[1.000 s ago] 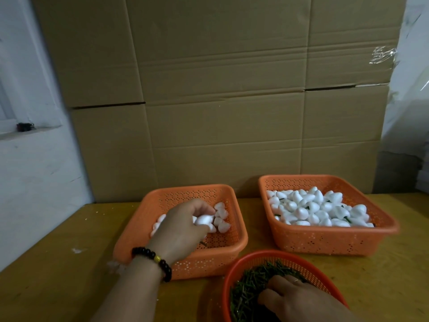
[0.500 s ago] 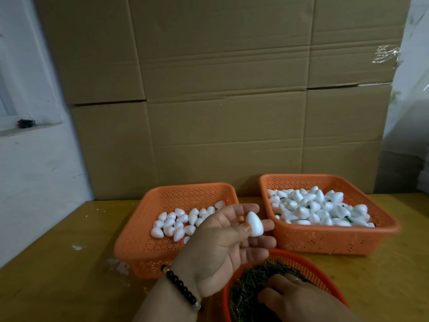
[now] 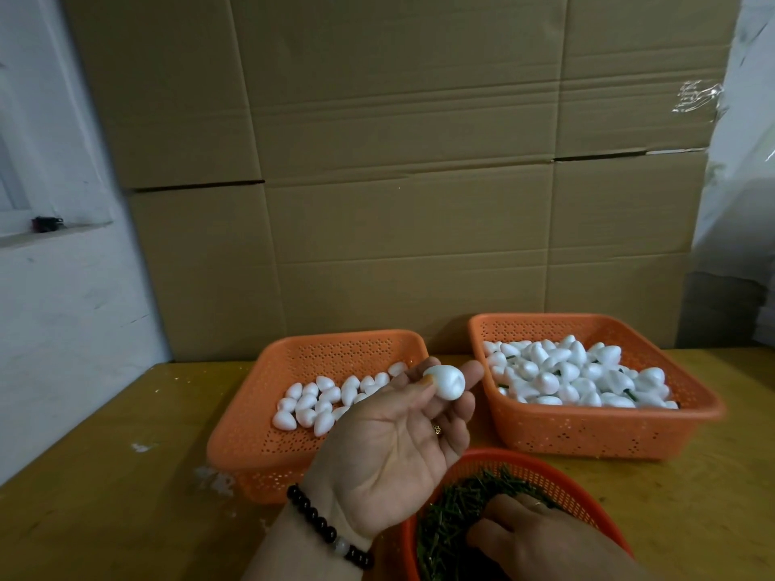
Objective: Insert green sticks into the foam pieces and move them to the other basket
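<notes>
**Left hand held one foam piece up, right hand lay in the sticks**

The left hand point(image 3: 396, 446) was raised palm-up above the table point(image 3: 105, 475), between the left basket point(image 3: 251, 434) and the round basket point(image 3: 566, 480). Its thumb and fingertips pinched a single white foam piece point(image 3: 445, 382), held at the level of the baskets' far rims. The other fingers were spread and lightly bent behind the piece. A ring showed on one finger, and a bracelet point(image 3: 329, 528) of dark beads with one pale bead circled the wrist. The forearm ran down to the bottom edge of the view.

The right hand point(image 3: 541, 538) lay palm-down in the round basket, on the heap of green sticks point(image 3: 457, 513). Its fingers were bent into the sticks; whether they gripped any could not be told. A ring showed on one finger.

The left basket held a loose scatter of plain foam pieces point(image 3: 323, 400) on its floor. The right basket point(image 3: 608, 429) was piled much fuller with foam pieces point(image 3: 578, 379), and short green stems showed between some of them. Both square baskets stood side by side, apart, with the round one nearer to the person. Cardboard boxes point(image 3: 398, 182) were stacked behind the table, and a white wall point(image 3: 63, 308) stood on the left.
</notes>
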Demonstrator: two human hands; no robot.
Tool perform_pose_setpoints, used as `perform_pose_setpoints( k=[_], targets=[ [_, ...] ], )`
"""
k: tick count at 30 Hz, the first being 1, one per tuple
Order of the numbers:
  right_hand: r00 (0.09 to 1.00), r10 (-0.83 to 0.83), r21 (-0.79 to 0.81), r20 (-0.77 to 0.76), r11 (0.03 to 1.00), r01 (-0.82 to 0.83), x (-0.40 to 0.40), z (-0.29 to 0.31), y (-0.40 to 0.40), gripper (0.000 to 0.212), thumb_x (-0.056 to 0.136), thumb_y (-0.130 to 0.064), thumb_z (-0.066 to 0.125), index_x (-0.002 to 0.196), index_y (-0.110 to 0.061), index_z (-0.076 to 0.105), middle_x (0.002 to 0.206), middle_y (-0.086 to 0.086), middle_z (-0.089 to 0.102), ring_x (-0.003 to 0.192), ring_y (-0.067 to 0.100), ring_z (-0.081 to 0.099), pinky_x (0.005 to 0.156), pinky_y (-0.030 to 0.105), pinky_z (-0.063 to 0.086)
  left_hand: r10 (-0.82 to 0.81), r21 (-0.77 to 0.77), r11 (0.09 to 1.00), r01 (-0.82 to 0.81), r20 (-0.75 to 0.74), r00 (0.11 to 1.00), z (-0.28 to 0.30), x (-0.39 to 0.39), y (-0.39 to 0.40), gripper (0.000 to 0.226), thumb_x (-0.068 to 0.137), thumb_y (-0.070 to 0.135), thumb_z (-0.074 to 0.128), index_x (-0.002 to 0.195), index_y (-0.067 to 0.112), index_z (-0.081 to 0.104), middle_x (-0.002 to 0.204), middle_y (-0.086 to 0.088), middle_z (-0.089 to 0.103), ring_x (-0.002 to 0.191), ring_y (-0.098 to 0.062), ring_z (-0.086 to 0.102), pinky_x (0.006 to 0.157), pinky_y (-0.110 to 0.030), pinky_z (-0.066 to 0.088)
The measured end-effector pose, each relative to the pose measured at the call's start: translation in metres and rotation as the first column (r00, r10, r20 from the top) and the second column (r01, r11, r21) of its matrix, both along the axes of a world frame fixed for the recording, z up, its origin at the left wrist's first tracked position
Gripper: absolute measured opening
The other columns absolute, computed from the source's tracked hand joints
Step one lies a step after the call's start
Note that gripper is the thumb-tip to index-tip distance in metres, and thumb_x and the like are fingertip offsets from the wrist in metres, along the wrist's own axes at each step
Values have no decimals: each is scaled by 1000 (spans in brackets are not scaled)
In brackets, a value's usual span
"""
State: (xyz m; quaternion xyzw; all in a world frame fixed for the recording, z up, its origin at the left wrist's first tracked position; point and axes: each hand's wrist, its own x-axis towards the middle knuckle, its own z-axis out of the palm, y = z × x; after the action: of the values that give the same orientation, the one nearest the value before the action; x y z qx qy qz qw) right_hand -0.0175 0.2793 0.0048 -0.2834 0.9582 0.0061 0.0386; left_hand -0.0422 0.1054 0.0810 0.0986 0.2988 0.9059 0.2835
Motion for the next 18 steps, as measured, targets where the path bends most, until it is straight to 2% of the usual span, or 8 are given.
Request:
perform_pose_setpoints(
  k=[3,6,7,12,15,18],
  targets=[
    [1000,-4,-4,-9,1000,4,0,-1,0,40,99,-48,34,135,-32,37,130,0,38,126,15,38,103,35,36,24,26,999,-25,34,999,2,2,1,44,68,5,70,110,5,57,110,-16,69,76,-21,66,63,-26,53],
    [1000,-6,-2,-12,1000,6,0,-1,0,40,99,-48,33,135,-31,37,129,2,38,126,15,39,102,35,37,58,21,998,-59,57,997,2,2,2,19,79,9,66,94,0,70,102,-15,70,74,-22,64,60,-27,54],
    [1000,-5,-4,-14,1000,5,0,-1,0,39,99,-48,32,134,-30,37,128,1,38,125,14,39,101,34,38,75,17,997,-76,67,995,2,3,3,18,78,11,66,91,0,71,98,-14,70,74,-22,65,60,-27,55],
    [1000,0,-5,-8,1000,0,1,0,0,38,100,-46,31,134,-29,37,127,0,38,124,14,39,100,35,38,177,-23,984,-175,86,981,3,4,7,40,57,11,82,91,1,65,86,-13,69,71,-22,65,58,-29,57],
    [1000,-5,4,-10,1000,5,1,-1,0,37,100,-45,31,133,-29,37,127,3,39,123,16,39,100,35,38,240,-73,969,-236,44,970,3,6,10,32,66,9,76,93,5,60,83,-13,67,69,-21,66,57,-29,57],
    [1000,-5,0,-18,1000,5,0,-3,-1,36,101,-43,31,133,-27,37,127,4,39,123,17,40,101,36,37,316,-117,942,-316,-19,949,2,5,13,42,57,3,74,95,10,55,82,-14,67,69,-21,67,57,-29,57]
  ],
)
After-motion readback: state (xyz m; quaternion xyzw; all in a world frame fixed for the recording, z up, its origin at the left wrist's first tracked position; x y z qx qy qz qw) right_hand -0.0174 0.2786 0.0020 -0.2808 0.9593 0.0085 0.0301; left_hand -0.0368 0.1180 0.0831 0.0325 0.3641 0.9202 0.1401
